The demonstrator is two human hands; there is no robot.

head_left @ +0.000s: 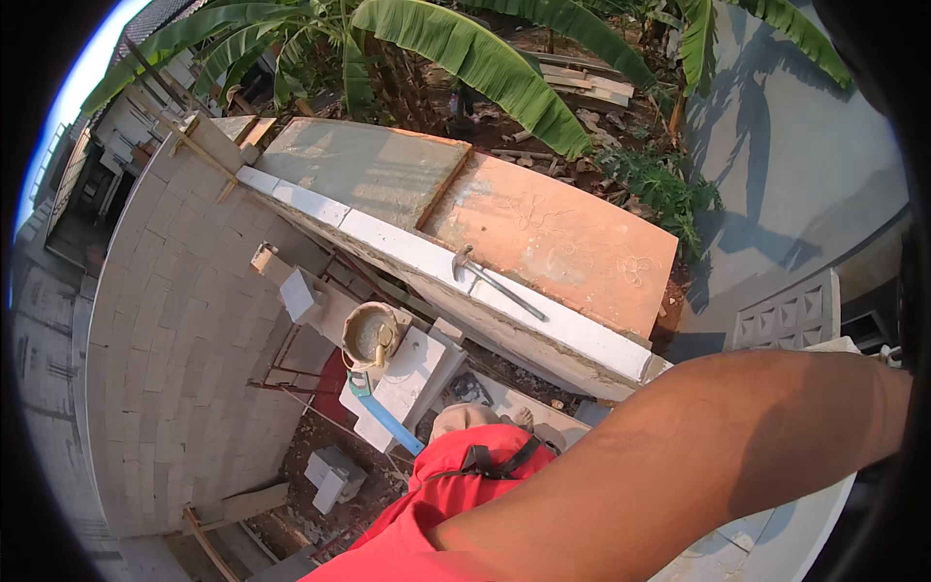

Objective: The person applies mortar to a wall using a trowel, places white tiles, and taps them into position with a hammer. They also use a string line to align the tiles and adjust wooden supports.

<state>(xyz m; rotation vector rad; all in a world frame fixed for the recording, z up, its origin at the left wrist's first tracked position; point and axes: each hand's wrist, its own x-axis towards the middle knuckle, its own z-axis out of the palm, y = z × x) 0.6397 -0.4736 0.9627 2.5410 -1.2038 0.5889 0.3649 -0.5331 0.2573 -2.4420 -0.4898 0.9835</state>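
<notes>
My right forearm (679, 446) stretches from the red sleeve across the lower right to the dark image rim, where my right hand is cut off and its grip is unclear. My left hand is out of view. Below me, a white block wall top (402, 247) carries a claw hammer (504, 291). A bucket of grey mix (370, 339) with a trowel in it rests on the planks and blocks beside a saw (388, 415) with a long blue blade.
A tall block wall (194, 320) rises at left. Two weathered boards (543, 242) lie beyond the wall top, with banana plants (465, 48) behind. Grey blocks (335, 475) sit lower down, near red scaffold bars (291, 359). A grey rendered wall (795, 165) stands at right.
</notes>
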